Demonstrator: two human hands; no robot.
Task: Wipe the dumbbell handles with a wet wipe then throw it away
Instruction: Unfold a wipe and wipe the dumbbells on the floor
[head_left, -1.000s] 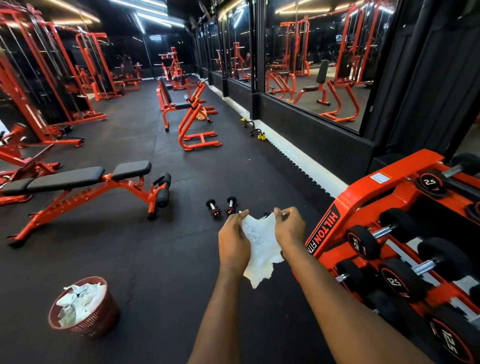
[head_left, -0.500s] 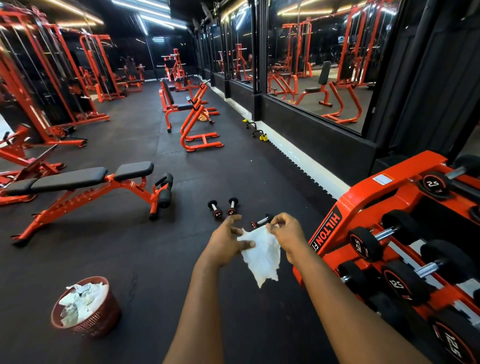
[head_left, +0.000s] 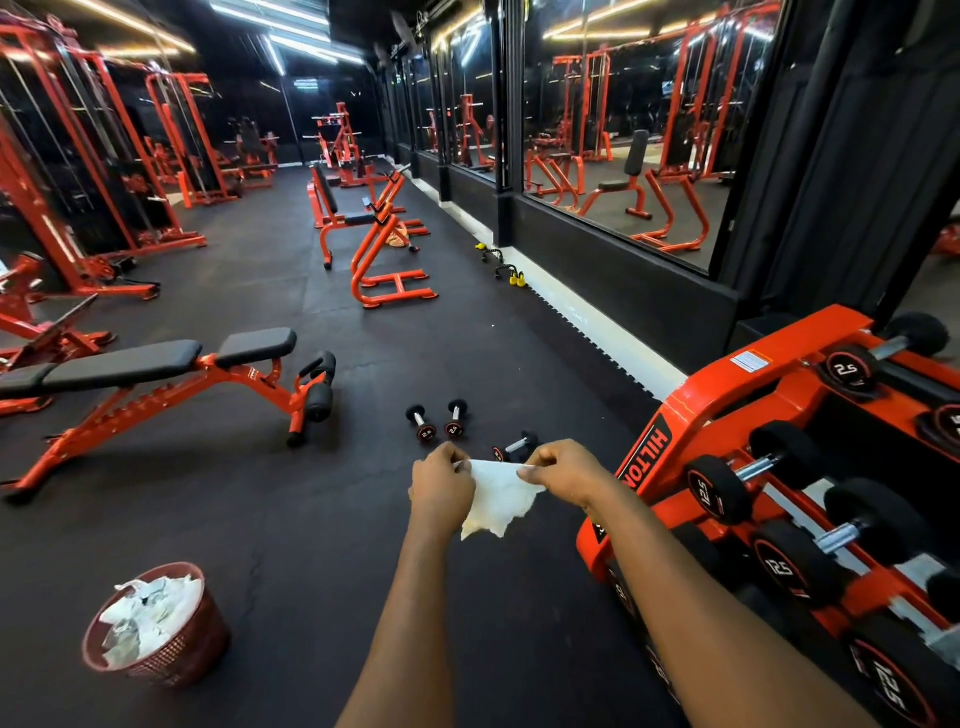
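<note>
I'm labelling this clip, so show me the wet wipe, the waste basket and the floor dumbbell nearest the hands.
wet wipe (head_left: 498, 499), head view, middle of the hanging sheet.
waste basket (head_left: 182, 662), head view, front of its red mesh wall.
nearest dumbbell (head_left: 517, 445), head view, its metal handle.

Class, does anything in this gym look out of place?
Yes: three small dumbbells lie loose on the floor near the rack, not shelved on it. The basket is heaped with crumpled wipes.
</note>
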